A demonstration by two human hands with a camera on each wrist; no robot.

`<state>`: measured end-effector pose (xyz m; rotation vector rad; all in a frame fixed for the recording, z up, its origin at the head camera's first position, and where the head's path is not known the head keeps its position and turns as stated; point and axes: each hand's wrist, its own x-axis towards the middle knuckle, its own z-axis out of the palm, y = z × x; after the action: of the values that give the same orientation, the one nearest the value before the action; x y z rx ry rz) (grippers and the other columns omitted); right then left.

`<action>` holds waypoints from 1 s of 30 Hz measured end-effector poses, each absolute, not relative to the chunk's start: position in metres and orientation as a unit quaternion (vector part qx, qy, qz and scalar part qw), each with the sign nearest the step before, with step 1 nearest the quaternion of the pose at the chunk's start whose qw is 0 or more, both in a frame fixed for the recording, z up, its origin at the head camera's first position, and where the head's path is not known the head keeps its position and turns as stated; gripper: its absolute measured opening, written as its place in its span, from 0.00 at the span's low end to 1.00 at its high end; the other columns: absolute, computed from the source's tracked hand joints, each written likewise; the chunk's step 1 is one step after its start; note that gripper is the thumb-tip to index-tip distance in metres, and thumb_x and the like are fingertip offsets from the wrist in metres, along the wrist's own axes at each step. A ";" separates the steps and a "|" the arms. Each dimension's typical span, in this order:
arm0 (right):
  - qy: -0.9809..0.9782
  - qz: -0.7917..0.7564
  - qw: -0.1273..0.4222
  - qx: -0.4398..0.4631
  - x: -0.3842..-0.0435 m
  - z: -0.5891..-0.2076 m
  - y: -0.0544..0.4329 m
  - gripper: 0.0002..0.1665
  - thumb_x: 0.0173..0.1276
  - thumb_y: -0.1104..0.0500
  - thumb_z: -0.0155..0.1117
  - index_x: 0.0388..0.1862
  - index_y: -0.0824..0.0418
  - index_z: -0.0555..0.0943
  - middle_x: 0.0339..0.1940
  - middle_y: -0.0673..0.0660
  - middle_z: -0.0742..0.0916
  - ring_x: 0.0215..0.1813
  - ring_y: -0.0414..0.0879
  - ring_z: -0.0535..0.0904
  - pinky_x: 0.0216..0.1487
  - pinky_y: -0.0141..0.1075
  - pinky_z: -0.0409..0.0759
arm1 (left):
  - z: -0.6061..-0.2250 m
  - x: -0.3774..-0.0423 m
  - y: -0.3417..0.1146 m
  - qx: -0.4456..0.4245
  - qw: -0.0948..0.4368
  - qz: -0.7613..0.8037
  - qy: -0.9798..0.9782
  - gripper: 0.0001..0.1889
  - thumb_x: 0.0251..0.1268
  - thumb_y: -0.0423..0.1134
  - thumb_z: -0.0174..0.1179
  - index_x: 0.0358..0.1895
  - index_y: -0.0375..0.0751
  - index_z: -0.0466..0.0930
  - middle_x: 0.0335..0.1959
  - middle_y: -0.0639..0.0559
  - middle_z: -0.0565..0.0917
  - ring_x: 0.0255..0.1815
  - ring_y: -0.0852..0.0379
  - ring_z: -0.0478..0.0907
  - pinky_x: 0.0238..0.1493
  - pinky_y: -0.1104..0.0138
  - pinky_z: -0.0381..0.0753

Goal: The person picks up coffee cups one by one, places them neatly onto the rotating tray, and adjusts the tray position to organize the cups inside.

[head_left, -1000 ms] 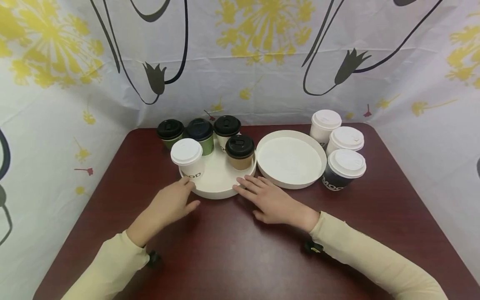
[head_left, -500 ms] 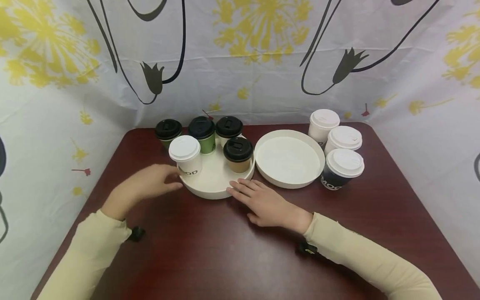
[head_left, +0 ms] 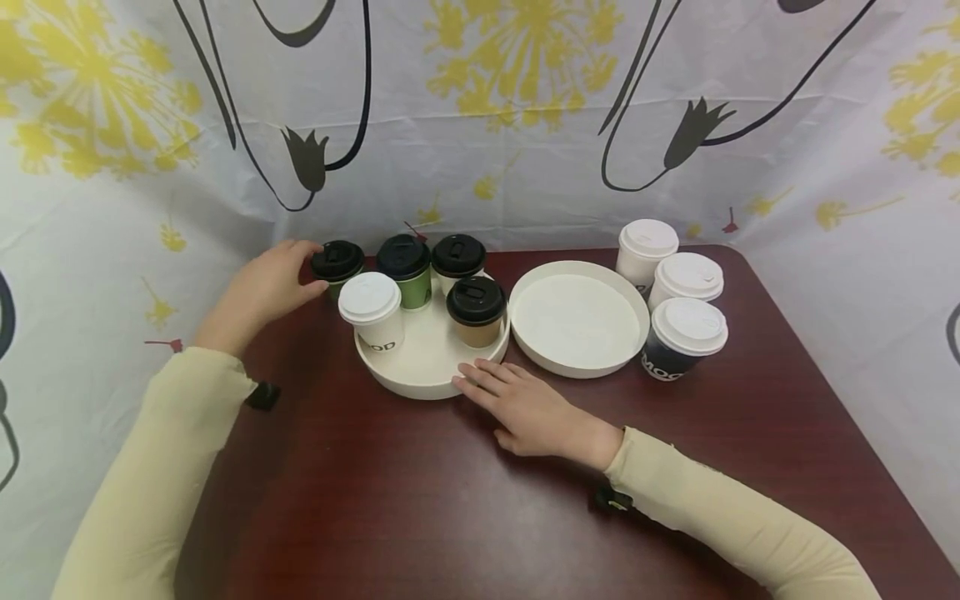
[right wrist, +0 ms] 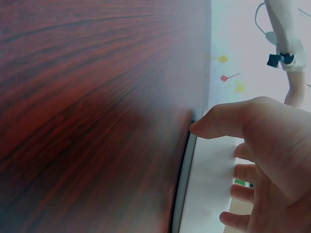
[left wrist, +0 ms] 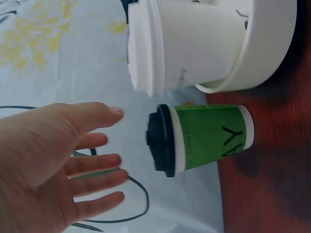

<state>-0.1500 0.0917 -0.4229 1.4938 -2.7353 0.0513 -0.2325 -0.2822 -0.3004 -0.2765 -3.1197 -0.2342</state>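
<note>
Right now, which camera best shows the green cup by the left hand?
The left wrist view: the green paper cup shows whole, close up. Head shows mostly its black lid; right wrist only a green sliver, unclear whose.

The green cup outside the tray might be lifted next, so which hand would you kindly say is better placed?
The left hand, I think: it is close to the green cup. The right hand is at the near edge of the tray, with the white cup in between.

On a table [head_left: 420,500], the first tray [head_left: 420,388] holds four cups [head_left: 477,308]. From that tray, a lone cup [head_left: 339,262] stands at back left, a second tray [head_left: 580,317] just right, three cups [head_left: 686,279] farther right.
</note>
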 end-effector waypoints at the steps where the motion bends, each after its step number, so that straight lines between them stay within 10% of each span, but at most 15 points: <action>1: -0.877 0.017 0.012 0.479 -0.150 -0.423 0.092 0.53 0.59 0.54 0.68 0.80 0.54 0.55 0.81 0.55 0.62 0.82 0.53 0.57 0.77 0.51 0.64 | -0.301 -0.236 -0.282 -0.086 0.002 -0.076 -0.993 0.32 0.66 0.44 0.61 0.70 0.35 0.65 0.66 0.31 0.70 0.66 0.33 0.69 0.65 0.39 0.69; 30: -0.879 0.026 0.009 0.475 -0.149 -0.422 0.091 0.53 0.58 0.55 0.69 0.80 0.53 0.55 0.81 0.55 0.62 0.82 0.53 0.57 0.76 0.50 0.65 | -0.348 -0.298 -0.281 -0.051 -0.044 -0.082 -0.994 0.41 0.70 0.47 0.58 0.78 0.35 0.49 0.77 0.29 0.56 0.76 0.29 0.54 0.73 0.38 0.59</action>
<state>-0.1487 0.0914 -0.4221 1.4856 -2.7476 0.0827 -0.2976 -0.2813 -0.3477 -0.1635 -3.2145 -0.2644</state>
